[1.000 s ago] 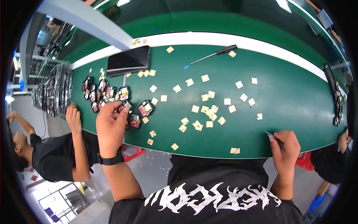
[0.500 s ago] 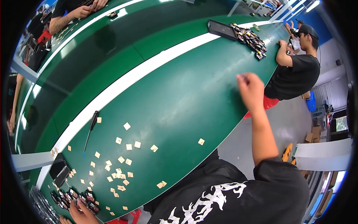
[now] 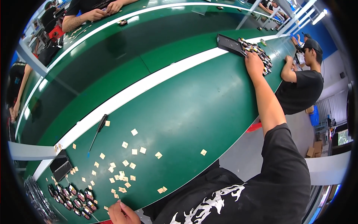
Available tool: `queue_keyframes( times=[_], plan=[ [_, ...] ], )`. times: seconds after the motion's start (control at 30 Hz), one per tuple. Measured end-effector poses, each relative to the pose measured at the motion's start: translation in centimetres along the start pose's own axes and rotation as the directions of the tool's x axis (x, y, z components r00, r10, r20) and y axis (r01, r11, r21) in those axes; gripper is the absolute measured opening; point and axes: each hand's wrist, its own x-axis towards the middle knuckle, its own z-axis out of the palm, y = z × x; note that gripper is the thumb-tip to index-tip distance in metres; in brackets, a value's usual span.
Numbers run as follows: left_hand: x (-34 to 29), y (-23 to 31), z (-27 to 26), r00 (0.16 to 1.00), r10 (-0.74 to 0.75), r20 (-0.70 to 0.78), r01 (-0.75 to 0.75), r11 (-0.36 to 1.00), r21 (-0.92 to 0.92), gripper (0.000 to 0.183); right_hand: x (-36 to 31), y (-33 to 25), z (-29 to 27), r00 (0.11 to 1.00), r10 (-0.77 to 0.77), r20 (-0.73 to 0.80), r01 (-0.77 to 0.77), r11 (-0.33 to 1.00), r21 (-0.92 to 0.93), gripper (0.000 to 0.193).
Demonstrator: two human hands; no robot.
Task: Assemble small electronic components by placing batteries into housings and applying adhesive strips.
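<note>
My right hand is stretched out to the far right, at the near corner of a black tray and the heap of small dark parts beside it. Its fingers are drawn together at the tray's edge; what they grip is hidden. At the near table edge, my left hand has its fingers curled in a pinch, and anything in them is too small to make out. Left of it lies a cluster of small black parts. Many small cream squares are scattered on the green table.
A black-handled screwdriver lies near the white strip. An open black box stands at the left, beside a grey post. A co-worker in a black cap sits at the right; another person's hands work across the table.
My right hand has reached farther out to the tray and the heap. My left hand has left the cluster of black parts and moved right to the near edge. The view has shifted slightly.
</note>
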Motion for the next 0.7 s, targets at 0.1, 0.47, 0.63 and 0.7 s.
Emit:
queue_keyframes(
  times=[0.1,0.47,0.63,0.7],
  plan=[
    [-0.4,0.3,0.7,0.998,0.050,0.044,-0.052,0.998,0.035,0.009,0.2,-0.2,-0.1,1.000,-0.001,0.003,0.001,1.000,0.010,0.020],
    [2.4,5.3,0.5,0.977,0.022,0.212,0.073,0.901,-0.427,0.020,-5.5,-6.5,-11.9,0.900,-0.340,-0.273,0.405,0.885,0.229,0.022],
    [4.3,7.1,4.0,0.642,-0.033,0.766,0.760,0.160,-0.630,0.054,-14.9,-17.6,-21.3,0.546,-0.636,-0.545,0.828,0.311,0.467,0.023],
    [5.9,7.6,4.5,0.546,0.026,0.837,0.837,0.030,-0.547,0.062,-16.8,-21.5,-25.6,0.458,-0.686,-0.565,0.828,0.099,0.551,0.029]
  ],
)
